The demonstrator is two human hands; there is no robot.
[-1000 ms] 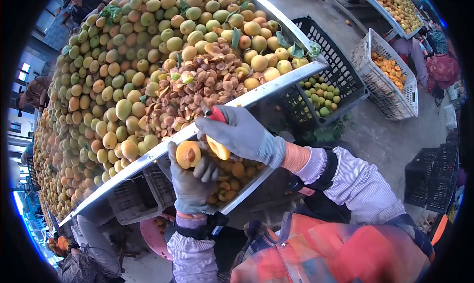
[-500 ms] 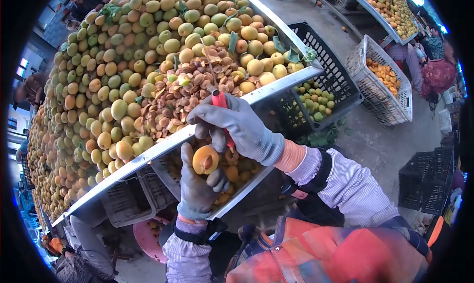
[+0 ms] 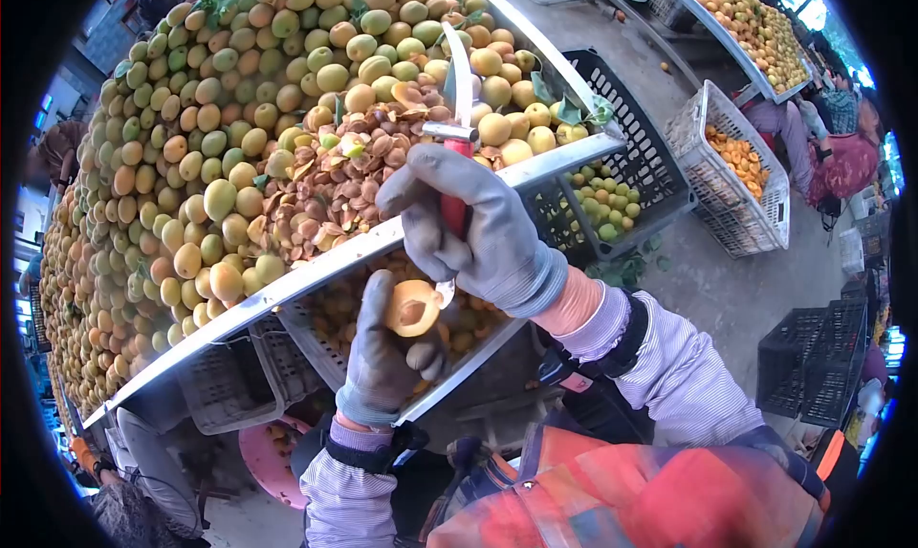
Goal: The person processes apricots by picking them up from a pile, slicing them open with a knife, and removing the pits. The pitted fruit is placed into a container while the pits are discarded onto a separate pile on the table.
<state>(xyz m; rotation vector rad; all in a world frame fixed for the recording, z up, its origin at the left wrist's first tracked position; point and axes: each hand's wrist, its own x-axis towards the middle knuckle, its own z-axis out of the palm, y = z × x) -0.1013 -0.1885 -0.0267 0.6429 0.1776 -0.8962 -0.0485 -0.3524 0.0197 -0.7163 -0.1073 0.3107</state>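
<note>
My grey-gloved left fingers (image 3: 376,304) pinch this round orange apricot half (image 3: 412,310), likely soft, best held skin-side, while right fingers (image 3: 430,169) wrap a red-handled curved knife (image 3: 461,144)!

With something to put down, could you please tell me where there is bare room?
Bare floor shows between the white crate of orange fruit and the dark crates at far right. It is crowded on the table, heaped with whole fruit and pits, and around the left hand and right hand.
</note>
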